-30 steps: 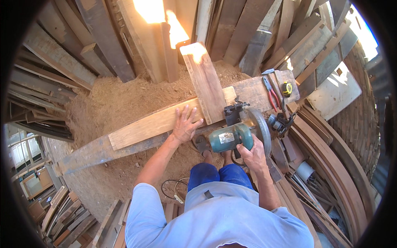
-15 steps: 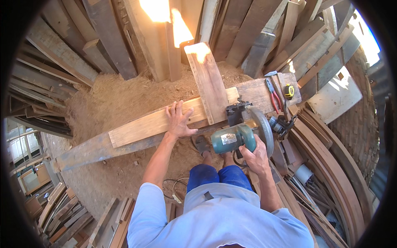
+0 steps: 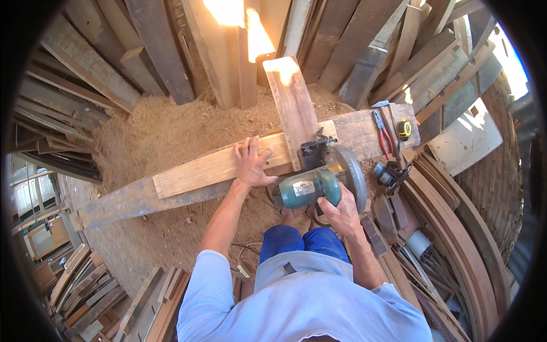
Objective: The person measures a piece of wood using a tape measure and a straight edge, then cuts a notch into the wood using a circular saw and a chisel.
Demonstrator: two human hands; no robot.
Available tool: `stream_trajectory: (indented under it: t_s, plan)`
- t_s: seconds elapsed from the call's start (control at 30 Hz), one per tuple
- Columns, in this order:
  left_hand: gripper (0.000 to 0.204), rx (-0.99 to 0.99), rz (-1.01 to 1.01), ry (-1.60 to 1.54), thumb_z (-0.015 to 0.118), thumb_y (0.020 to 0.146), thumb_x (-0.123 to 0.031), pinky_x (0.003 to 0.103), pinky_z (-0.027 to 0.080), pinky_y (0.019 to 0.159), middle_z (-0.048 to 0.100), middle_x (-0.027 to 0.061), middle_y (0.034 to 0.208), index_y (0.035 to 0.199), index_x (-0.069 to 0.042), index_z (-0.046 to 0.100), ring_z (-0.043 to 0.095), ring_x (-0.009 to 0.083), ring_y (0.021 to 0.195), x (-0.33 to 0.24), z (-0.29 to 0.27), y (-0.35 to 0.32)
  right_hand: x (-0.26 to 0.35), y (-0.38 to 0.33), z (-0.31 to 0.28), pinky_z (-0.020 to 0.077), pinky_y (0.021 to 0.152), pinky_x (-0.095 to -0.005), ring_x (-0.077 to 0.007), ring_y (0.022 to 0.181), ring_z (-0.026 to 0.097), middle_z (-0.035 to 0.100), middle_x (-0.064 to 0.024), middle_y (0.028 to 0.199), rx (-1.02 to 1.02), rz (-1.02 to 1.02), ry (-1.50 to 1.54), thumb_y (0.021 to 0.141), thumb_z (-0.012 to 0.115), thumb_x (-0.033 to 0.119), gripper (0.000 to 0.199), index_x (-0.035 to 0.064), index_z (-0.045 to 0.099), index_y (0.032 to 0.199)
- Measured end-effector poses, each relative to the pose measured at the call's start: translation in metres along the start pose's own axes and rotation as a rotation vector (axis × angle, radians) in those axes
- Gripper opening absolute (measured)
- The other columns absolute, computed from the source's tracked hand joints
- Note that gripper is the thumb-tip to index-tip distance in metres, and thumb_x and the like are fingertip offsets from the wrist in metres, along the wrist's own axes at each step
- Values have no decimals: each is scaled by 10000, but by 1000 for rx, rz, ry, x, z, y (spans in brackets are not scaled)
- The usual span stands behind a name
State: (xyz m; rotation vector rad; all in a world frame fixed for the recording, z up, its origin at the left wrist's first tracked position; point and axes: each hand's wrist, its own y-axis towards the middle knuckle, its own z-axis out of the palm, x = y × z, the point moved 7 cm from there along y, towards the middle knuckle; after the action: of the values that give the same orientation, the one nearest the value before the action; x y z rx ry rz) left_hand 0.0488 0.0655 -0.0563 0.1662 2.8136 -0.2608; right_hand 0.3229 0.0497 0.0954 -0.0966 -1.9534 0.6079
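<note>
My left hand [image 3: 252, 162] lies with fingers spread on a pale wooden board [image 3: 199, 169], which rests along a long weathered plank [image 3: 114, 206]. Across the pale board sits a shorter brown board [image 3: 293, 108], its far end in bright sunlight. My right hand [image 3: 341, 208] is wrapped round the rear handle of a green circular saw [image 3: 302, 190]. The saw's black base plate [image 3: 316, 149] is at the near right edge of the crosswise board; whether it touches cannot be told. The blade's lower part is hidden.
Red-handled pliers [image 3: 383, 134], a hammer [image 3: 392, 117] and a yellow tape measure [image 3: 404, 129] lie on the plank's right end. Another power tool [image 3: 391, 174] sits just below. Stacked timber [image 3: 456, 228] rises at right, leaning boards at the back. A cable [image 3: 245, 259] lies near my feet.
My right hand has carried the saw left, bringing its base plate closer to the crosswise board. My left hand remains on the pale board. The whole view has shifted slightly.
</note>
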Motion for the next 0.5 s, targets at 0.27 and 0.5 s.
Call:
stream_trajectory:
  t_s: [0.27,0.5]
  plan:
    - [1000,-4,-4,2,949,460,-566,748,115,1189,346,231,1587,1368,-303,623,263,473,1488,1,2,-1,-6,9,19,535,799,-372,-219,815,652,673,-120,869,43,55,138,875,712,160,319,-35,632,1114]
    - [916,-51,10,-6,921,517,-587,744,134,1185,387,245,1566,1340,-288,649,304,482,1470,3,4,0,-3,19,25,531,753,-350,-155,784,615,646,-64,830,64,34,155,882,702,139,272,-25,631,1088]
